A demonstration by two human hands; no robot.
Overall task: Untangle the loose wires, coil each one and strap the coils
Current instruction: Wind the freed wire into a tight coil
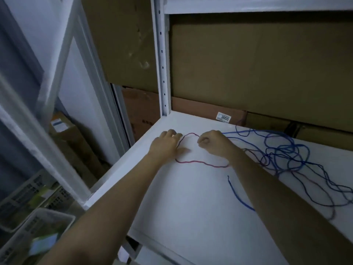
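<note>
Both hands work at the far left corner of a white shelf point(191, 207). The left hand point(166, 144) lies knuckles up with its fingers curled down over one side of a red wire point(198, 163); its grip looks to be pressing or pinching the wire, though the fingertips are hidden. The right hand point(214, 143) has a narrow grip, fingers curled in, pinching the same wire where the loop peaks between the two hands.

From the left grip the red wire runs back toward the person and then sweeps rightward, passing under the right wrist. It forms one open loop lying flat on the shelf, so this looks like the first turn of a coil being laid out, not a finished coil.

Just right of the right grip, and spreading well beyond it, sits a tangle of blue wires point(286, 152) with some darker strands through it, still knotted and looped over itself. A loose blue wire end point(236, 194) lies nearer the person, below the right forearm.

By my reading the task is at an early stage: one wire is partly drawn clear, none is fully coiled, and no strap or tied coil shows anywhere. The blue tangle remains to be separated, coiled and strapped.

Cardboard boxes point(248, 64) stand behind the shelf.
</note>
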